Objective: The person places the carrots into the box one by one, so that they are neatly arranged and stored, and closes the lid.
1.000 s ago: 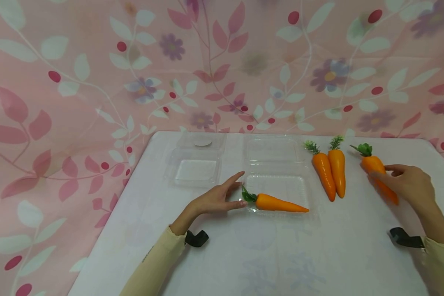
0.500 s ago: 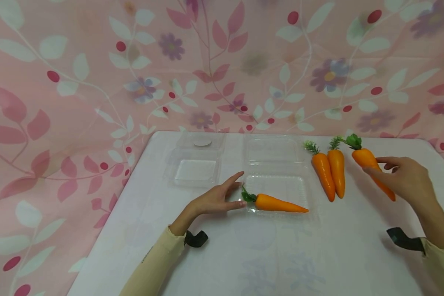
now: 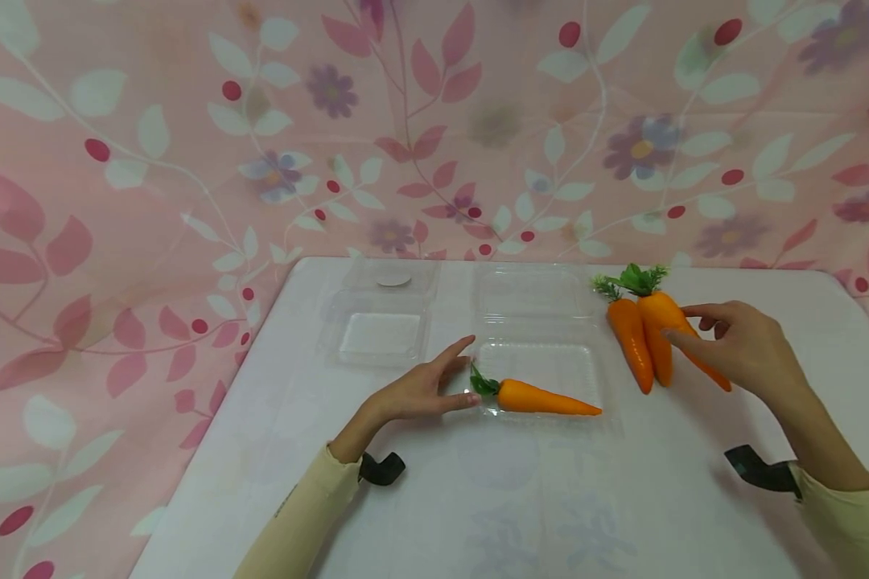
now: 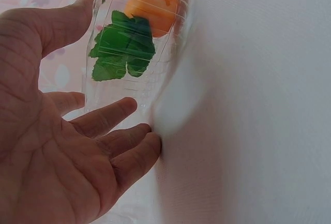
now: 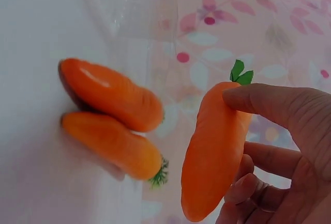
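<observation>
My right hand [image 3: 742,346] pinches an orange carrot [image 5: 214,151] with green leaves between thumb and fingers. In the head view this carrot overlaps two other carrots, one redder [image 3: 630,346] and one lighter [image 5: 114,144], which lie side by side on the table. My left hand [image 3: 423,390] is at the left side of an open clear plastic container [image 3: 536,358], its fingers spread and fairly straight, fingertips right at the container's wall. Inside that container one carrot [image 3: 546,398] lies along the near side, its green leaves [image 4: 124,48] toward my left hand.
A second clear container [image 3: 384,334] stands with its lid open at the back left. Both stand on a white-covered table [image 3: 420,523], with a pink floral cloth [image 3: 420,121] hanging behind its far edge.
My right hand has lifted its carrot and carried it left, from the table's right side to over the two lying carrots. The left hand and the containers stay in place.
</observation>
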Action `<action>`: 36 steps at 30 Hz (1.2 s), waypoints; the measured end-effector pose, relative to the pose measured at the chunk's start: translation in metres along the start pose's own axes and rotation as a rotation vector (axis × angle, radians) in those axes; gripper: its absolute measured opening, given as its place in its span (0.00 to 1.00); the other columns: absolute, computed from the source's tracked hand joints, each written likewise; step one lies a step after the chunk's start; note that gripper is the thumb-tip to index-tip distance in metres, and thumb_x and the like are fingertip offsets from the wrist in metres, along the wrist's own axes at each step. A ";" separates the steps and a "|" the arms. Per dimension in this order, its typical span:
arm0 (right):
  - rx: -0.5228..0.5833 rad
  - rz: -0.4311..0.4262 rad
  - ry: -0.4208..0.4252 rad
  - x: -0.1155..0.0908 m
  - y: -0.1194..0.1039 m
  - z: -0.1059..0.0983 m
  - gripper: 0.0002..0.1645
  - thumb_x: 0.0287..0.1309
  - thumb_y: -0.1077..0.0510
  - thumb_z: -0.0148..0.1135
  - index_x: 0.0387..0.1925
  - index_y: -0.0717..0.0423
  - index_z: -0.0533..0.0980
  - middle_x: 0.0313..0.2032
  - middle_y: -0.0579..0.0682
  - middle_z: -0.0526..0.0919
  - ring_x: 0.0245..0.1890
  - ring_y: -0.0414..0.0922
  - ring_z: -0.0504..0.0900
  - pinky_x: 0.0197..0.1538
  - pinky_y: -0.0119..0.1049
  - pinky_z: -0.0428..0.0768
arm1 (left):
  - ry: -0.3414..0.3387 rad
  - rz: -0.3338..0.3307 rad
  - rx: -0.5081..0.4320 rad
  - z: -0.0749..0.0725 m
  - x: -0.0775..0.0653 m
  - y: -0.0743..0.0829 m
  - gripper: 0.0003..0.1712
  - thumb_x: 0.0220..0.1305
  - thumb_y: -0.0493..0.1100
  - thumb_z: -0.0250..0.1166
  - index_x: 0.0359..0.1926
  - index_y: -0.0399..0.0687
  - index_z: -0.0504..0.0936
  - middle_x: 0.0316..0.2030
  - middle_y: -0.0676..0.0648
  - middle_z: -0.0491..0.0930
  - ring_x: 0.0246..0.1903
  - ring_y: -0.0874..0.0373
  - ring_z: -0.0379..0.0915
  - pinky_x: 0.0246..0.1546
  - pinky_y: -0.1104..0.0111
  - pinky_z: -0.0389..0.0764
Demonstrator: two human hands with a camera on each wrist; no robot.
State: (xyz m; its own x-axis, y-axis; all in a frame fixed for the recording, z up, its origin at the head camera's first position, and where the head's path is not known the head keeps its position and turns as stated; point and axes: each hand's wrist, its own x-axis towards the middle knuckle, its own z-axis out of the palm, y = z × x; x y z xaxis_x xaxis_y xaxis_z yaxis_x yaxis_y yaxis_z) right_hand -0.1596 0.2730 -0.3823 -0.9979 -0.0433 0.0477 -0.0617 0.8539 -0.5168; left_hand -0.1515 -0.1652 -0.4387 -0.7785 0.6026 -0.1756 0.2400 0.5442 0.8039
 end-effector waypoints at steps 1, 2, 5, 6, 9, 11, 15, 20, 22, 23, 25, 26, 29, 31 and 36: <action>0.003 -0.011 -0.001 0.000 -0.002 0.001 0.37 0.58 0.40 0.69 0.53 0.67 0.78 0.39 0.59 0.73 0.34 0.53 0.67 0.21 0.37 0.69 | 0.001 0.001 0.001 0.000 0.000 0.000 0.54 0.63 0.59 0.67 0.79 0.63 0.43 0.70 0.44 0.63 0.69 0.57 0.60 0.68 0.59 0.62; 0.008 -0.019 -0.004 0.001 -0.004 0.003 0.36 0.58 0.40 0.69 0.53 0.67 0.78 0.39 0.59 0.73 0.35 0.53 0.67 0.21 0.37 0.69 | 0.000 0.003 0.001 0.000 0.000 -0.001 0.54 0.63 0.59 0.67 0.79 0.63 0.42 0.70 0.44 0.63 0.69 0.57 0.60 0.68 0.59 0.62; 0.020 -0.037 -0.009 0.002 -0.010 0.007 0.35 0.57 0.42 0.70 0.52 0.67 0.79 0.38 0.58 0.73 0.35 0.52 0.67 0.22 0.37 0.69 | 0.000 0.003 0.006 0.000 0.001 -0.002 0.54 0.63 0.59 0.67 0.79 0.63 0.42 0.70 0.44 0.63 0.69 0.58 0.59 0.68 0.59 0.62; 0.024 -0.040 -0.013 0.002 -0.011 0.007 0.35 0.57 0.41 0.71 0.52 0.67 0.79 0.38 0.57 0.73 0.35 0.52 0.67 0.22 0.37 0.69 | 0.000 0.003 0.008 0.001 0.001 -0.002 0.54 0.63 0.60 0.67 0.79 0.63 0.42 0.70 0.45 0.63 0.69 0.58 0.59 0.68 0.59 0.62; 0.038 -0.053 -0.024 0.003 -0.017 0.010 0.34 0.57 0.42 0.71 0.51 0.67 0.79 0.38 0.57 0.73 0.35 0.52 0.66 0.22 0.36 0.69 | -0.001 0.001 0.011 0.001 0.001 -0.003 0.54 0.63 0.60 0.67 0.79 0.64 0.42 0.70 0.45 0.63 0.69 0.58 0.59 0.68 0.58 0.61; 0.045 -0.069 -0.026 0.003 -0.020 0.010 0.34 0.57 0.42 0.71 0.51 0.66 0.79 0.37 0.57 0.74 0.34 0.51 0.66 0.24 0.37 0.68 | -0.002 0.000 0.013 0.001 0.001 -0.003 0.54 0.62 0.60 0.67 0.79 0.64 0.42 0.71 0.45 0.63 0.69 0.58 0.59 0.68 0.58 0.61; 0.068 -0.105 -0.036 0.003 -0.029 0.012 0.33 0.56 0.41 0.71 0.52 0.64 0.80 0.37 0.56 0.74 0.35 0.50 0.66 0.28 0.38 0.68 | -0.003 0.002 0.009 0.001 0.001 -0.003 0.54 0.62 0.60 0.67 0.79 0.64 0.42 0.71 0.44 0.62 0.69 0.58 0.59 0.68 0.58 0.62; 0.087 -0.150 -0.050 0.005 -0.041 0.017 0.35 0.54 0.40 0.72 0.53 0.63 0.80 0.35 0.55 0.75 0.34 0.50 0.67 0.30 0.40 0.68 | -0.003 0.006 0.010 0.001 0.001 -0.003 0.54 0.63 0.60 0.67 0.79 0.63 0.42 0.71 0.44 0.62 0.69 0.58 0.59 0.67 0.59 0.63; 0.099 -0.172 -0.048 0.006 -0.046 0.019 0.34 0.53 0.39 0.73 0.52 0.61 0.81 0.33 0.53 0.74 0.33 0.49 0.67 0.30 0.39 0.68 | -0.003 0.005 0.010 0.001 0.001 -0.003 0.54 0.62 0.60 0.67 0.79 0.64 0.42 0.71 0.44 0.62 0.69 0.58 0.59 0.67 0.59 0.63; 0.104 -0.184 -0.047 0.006 -0.048 0.021 0.34 0.53 0.39 0.73 0.52 0.59 0.81 0.33 0.53 0.74 0.33 0.48 0.67 0.30 0.39 0.67 | -0.004 0.005 0.010 0.001 0.001 -0.003 0.54 0.62 0.60 0.67 0.79 0.64 0.42 0.71 0.44 0.62 0.69 0.58 0.59 0.67 0.59 0.63; 0.116 -0.202 -0.047 0.006 -0.052 0.023 0.33 0.52 0.39 0.73 0.51 0.57 0.82 0.33 0.51 0.74 0.33 0.48 0.68 0.30 0.38 0.67 | -0.005 0.004 0.005 0.001 0.002 -0.003 0.54 0.62 0.59 0.67 0.79 0.64 0.42 0.71 0.44 0.62 0.69 0.58 0.59 0.67 0.59 0.63; 0.122 -0.206 -0.047 0.006 -0.055 0.024 0.32 0.52 0.39 0.73 0.51 0.56 0.82 0.33 0.51 0.74 0.33 0.47 0.68 0.31 0.37 0.68 | -0.005 0.003 0.003 0.001 0.002 -0.003 0.54 0.62 0.60 0.67 0.79 0.64 0.42 0.71 0.44 0.62 0.69 0.58 0.59 0.67 0.59 0.63; 0.138 -0.219 -0.061 0.007 -0.061 0.028 0.29 0.52 0.41 0.74 0.49 0.55 0.83 0.34 0.50 0.75 0.33 0.47 0.68 0.32 0.38 0.69 | -0.005 0.007 -0.003 0.001 0.002 -0.004 0.54 0.63 0.59 0.67 0.79 0.64 0.42 0.71 0.44 0.62 0.69 0.58 0.59 0.68 0.58 0.63; 0.149 -0.234 -0.070 0.007 -0.065 0.032 0.26 0.53 0.43 0.74 0.48 0.55 0.83 0.32 0.49 0.75 0.32 0.47 0.69 0.30 0.37 0.69 | -0.005 0.008 -0.004 0.000 0.002 -0.003 0.54 0.62 0.59 0.67 0.79 0.64 0.42 0.71 0.44 0.62 0.69 0.58 0.59 0.68 0.58 0.62; 0.144 -0.245 -0.114 0.009 -0.074 0.040 0.26 0.54 0.42 0.73 0.48 0.55 0.83 0.31 0.49 0.74 0.31 0.47 0.68 0.30 0.37 0.69 | -0.006 0.005 0.007 0.000 0.002 -0.002 0.54 0.62 0.60 0.67 0.79 0.63 0.42 0.71 0.45 0.63 0.69 0.58 0.59 0.68 0.57 0.62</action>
State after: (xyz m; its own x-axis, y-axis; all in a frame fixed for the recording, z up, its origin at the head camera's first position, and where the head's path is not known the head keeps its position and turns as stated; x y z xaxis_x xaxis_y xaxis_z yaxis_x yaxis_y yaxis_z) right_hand -0.1645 0.1888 -0.3773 -0.9481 -0.3037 0.0940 -0.2948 0.7290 -0.6177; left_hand -0.1535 -0.1652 -0.4407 -0.7737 0.6088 -0.1755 0.2474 0.5453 0.8009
